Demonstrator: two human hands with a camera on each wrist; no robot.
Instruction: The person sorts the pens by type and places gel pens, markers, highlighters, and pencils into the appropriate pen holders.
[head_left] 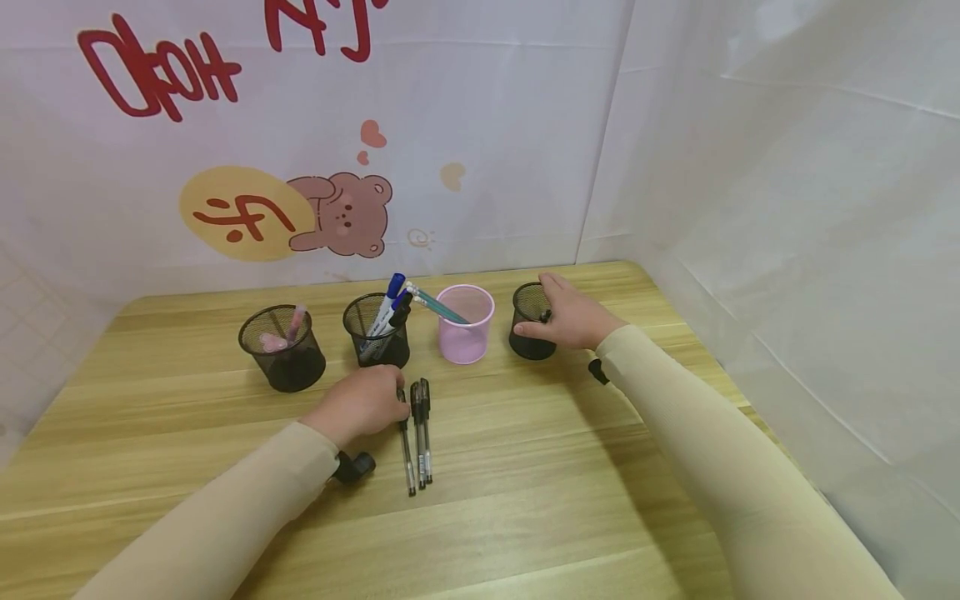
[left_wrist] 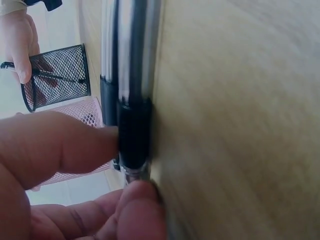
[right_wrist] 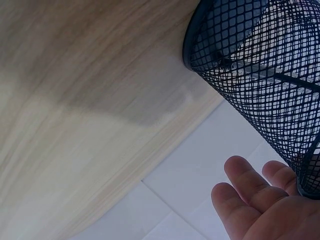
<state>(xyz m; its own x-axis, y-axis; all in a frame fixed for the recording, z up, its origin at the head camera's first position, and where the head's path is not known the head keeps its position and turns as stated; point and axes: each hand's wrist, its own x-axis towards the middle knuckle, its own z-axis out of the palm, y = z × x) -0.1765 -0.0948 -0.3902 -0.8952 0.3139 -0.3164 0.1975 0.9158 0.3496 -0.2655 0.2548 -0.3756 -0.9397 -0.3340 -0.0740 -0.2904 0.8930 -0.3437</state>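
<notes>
My left hand [head_left: 363, 406] pinches the black grip end of a gel pen [head_left: 408, 458] lying on the table. Thumb and finger press from either side of that pen in the left wrist view. Two more gel pens [head_left: 422, 433] lie right beside it. At the right, my right hand [head_left: 573, 315] holds a black mesh pen holder [head_left: 531, 346] near its rim, thumb in front and fingers behind. Through the mesh, a single pen [right_wrist: 270, 72] shows inside that holder, which stands on the table.
Along the back stand a black mesh holder [head_left: 296, 367] with pink items, another black mesh holder [head_left: 390, 350] with blue and black markers [head_left: 386, 312], and a pink mesh holder [head_left: 463, 342] with green pencils [head_left: 442, 308]. White printed cloth [head_left: 487, 125] hangs behind the wooden table [head_left: 510, 517].
</notes>
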